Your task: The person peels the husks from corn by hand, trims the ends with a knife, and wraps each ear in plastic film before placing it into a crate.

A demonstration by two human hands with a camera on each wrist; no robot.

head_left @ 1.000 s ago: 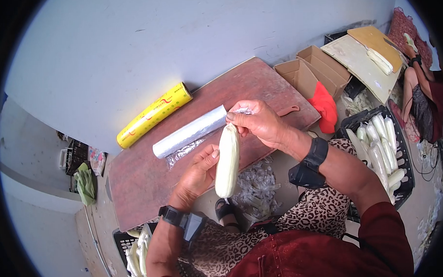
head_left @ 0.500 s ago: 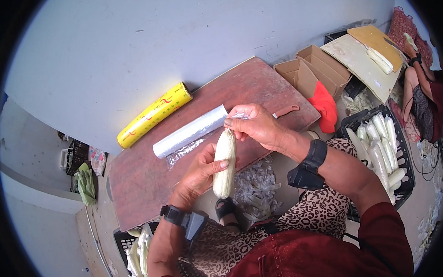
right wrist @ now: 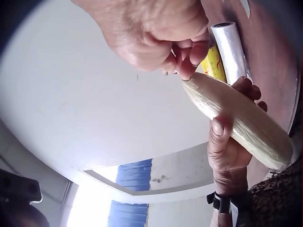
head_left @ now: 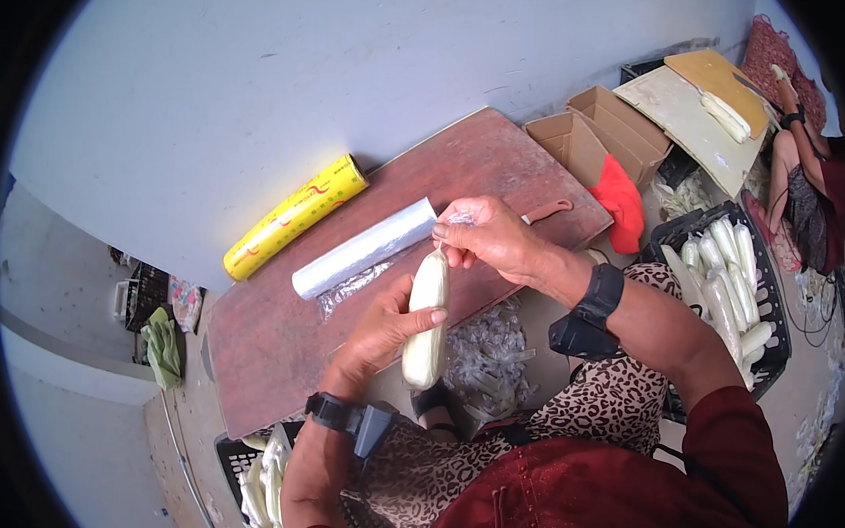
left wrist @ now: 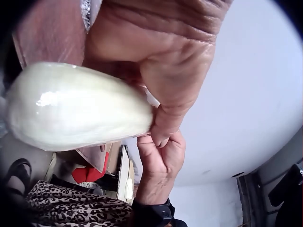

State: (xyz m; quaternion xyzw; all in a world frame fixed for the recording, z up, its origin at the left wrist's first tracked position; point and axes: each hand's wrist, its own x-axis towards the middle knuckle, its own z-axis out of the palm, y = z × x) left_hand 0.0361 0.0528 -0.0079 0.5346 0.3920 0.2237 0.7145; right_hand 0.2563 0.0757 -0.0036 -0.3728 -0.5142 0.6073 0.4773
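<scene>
A pale ear of corn in its husk (head_left: 427,306), covered in shiny clear film, is held upright in front of the table edge. My left hand (head_left: 385,329) grips it around the middle, thumb across the near side and fingers behind. At its narrow upper end, my right hand (head_left: 494,235) pinches the gathered plastic film (head_left: 440,248) between thumb and fingers. In the left wrist view the rounded lower end of the corn (left wrist: 80,106) looks smooth and glossy. The right wrist view shows the fingertips (right wrist: 187,72) right at the corn's tip.
On the red table (head_left: 277,362) lie a film roll (head_left: 361,249), a yellow roll (head_left: 295,217) and a knife (head_left: 548,210). Crates of wrapped corn stand right (head_left: 778,317) and lower left (head_left: 232,461). Cardboard boxes (head_left: 567,147) and a red cloth (head_left: 619,204) sit beyond. Another person (head_left: 810,167) works far right.
My left hand has gone from straight fingers beside the corn to a grip around it. The corn has shifted slightly down and left, while my right hand keeps pinching at its tip.
</scene>
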